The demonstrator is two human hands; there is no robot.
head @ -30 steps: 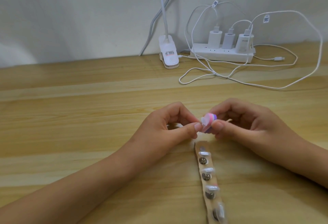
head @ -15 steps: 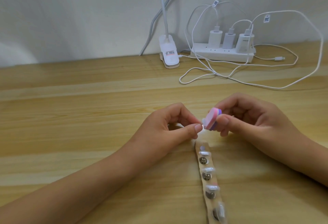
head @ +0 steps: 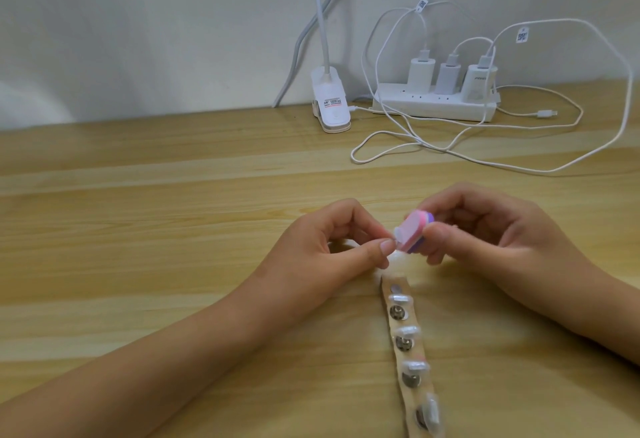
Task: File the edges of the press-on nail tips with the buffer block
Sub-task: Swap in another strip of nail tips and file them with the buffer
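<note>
Near the front edge of the wooden bench (head: 166,257), the left hand (head: 325,247) has its grip pinched on a small clear press-on nail tip (head: 504,233). The right hand (head: 491,229) has its grip clamped on a pink-and-purple buffer block (head: 522,229), now swung back against the tip, so filing is likely mid-stroke.

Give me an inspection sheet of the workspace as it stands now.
Surface: wooden table, light grain.
Job's things: buffer block against a nail tip; strip with more tips lies nearer the camera.
Clutter: clip lamp, power strip with three chargers at back.
Grippers: left hand pinches the nail tip; right hand holds the block.
Cables: white cables loop beside the power strip; one plug end loose.
Surroundings: pale wall.
</note>
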